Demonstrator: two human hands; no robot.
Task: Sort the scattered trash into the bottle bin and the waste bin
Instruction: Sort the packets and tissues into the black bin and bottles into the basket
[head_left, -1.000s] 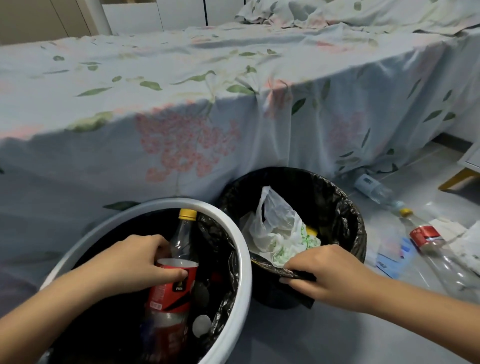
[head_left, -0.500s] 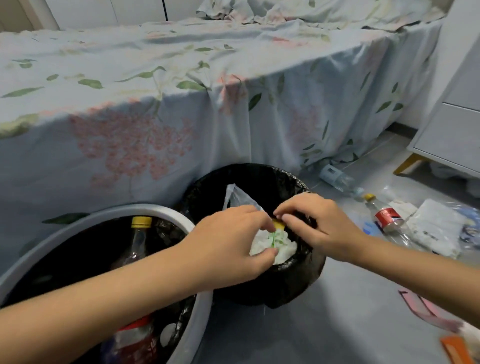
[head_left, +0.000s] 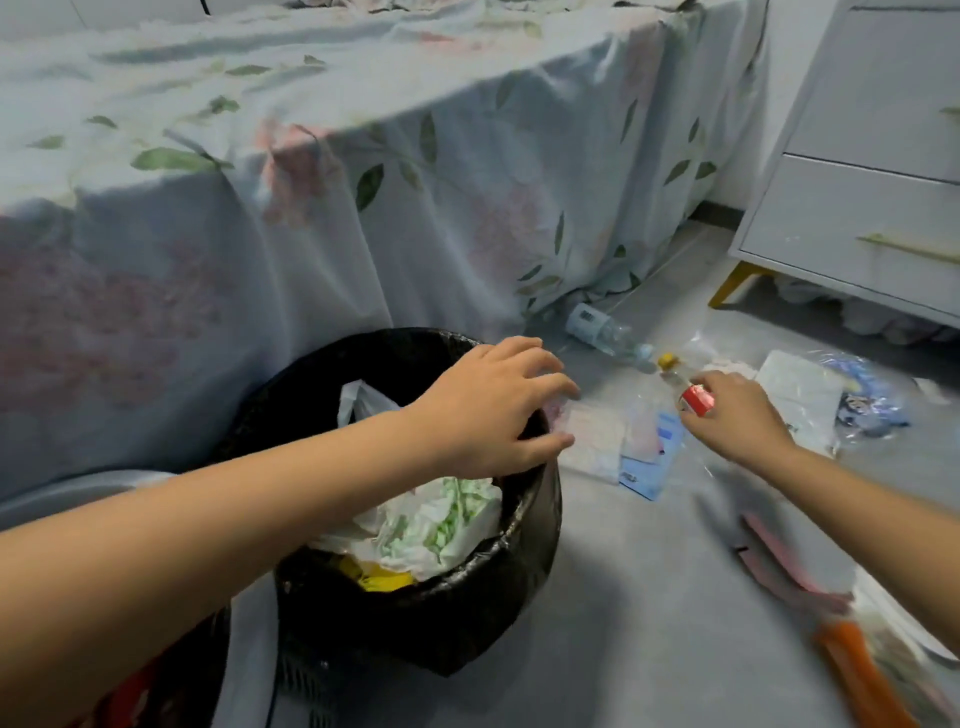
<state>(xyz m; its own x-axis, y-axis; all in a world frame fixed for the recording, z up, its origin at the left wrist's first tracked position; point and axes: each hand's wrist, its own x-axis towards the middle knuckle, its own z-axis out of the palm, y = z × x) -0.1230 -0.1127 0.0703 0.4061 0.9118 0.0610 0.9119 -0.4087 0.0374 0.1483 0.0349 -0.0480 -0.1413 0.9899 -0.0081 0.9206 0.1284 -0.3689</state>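
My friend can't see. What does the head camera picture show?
Two bare arms reach past a black waste bin full of crumpled bags: the right hand is at a red-labelled bottle on the floor, and the left hand hovers open above the bin's rim beside a flowery bedsheet.

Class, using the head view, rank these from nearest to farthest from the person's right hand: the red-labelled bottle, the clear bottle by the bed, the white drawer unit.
From the right hand:
1. Red-labelled bottle, at its fingers.
2. Clear bottle, beyond, by the bedsheet.
3. White drawer unit, far right.
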